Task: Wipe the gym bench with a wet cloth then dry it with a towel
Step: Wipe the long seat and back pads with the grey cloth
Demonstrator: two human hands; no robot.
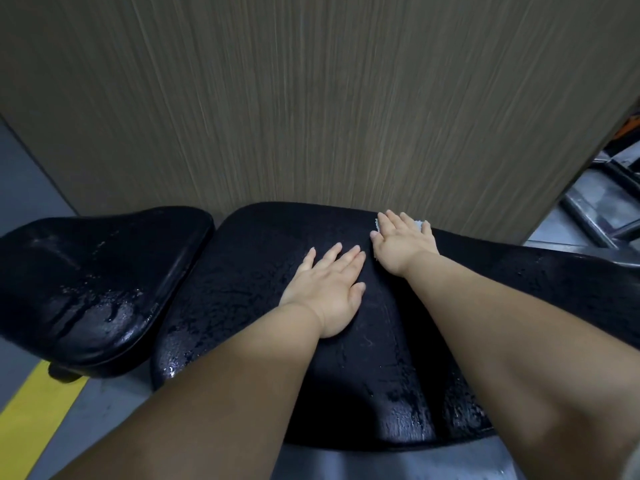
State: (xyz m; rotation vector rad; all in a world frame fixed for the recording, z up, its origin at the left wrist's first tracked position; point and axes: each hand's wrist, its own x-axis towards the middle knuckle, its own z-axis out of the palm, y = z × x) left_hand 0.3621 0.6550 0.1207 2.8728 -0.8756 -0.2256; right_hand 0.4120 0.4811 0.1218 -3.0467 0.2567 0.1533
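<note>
Black vinyl, beaded with water, covers the gym bench's long pad (242,271) and the separate seat pad (97,278) to its left. The left hand (329,292) lies flat on the long pad with fingers straight and slightly spread, holding nothing. The right hand (403,242) presses flat on a pale cloth (418,224) (only its edges show past the fingers) at the pad's far edge, just beside the wood-grain wall panel (311,98). A yellow floor stripe (31,410) runs at lower left.

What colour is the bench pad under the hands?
Glossy black pad, wet-looking; the head view shows it.
</note>
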